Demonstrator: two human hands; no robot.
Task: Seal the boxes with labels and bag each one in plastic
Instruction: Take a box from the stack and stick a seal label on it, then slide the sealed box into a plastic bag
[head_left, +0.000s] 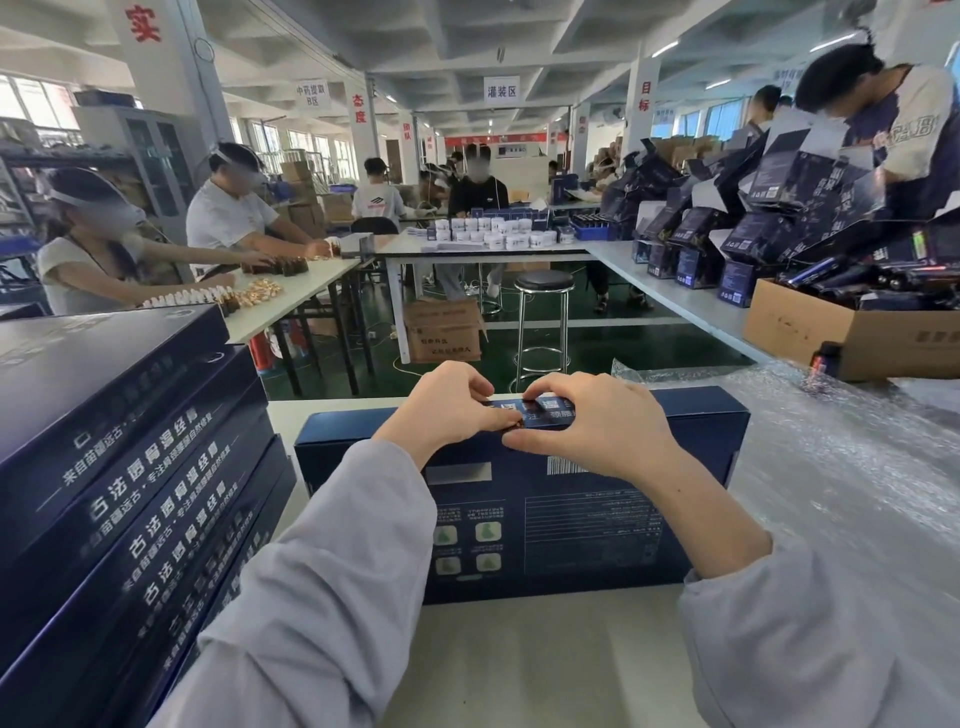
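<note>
1 box (571, 519) flat on table (545, 665) | 1 label (540, 413) on box's far edge | stack (130, 467) left of box, at least 4 | left hand (441, 410), right hand (597, 431) meet over far edge, fingers curled, each grip pinching label

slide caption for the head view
Left hand and right hand pinch a label at the far edge of a blue box.

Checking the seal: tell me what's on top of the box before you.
The left hand and right hand hold a dark label on the box; fingers cover the label's ends.
</note>
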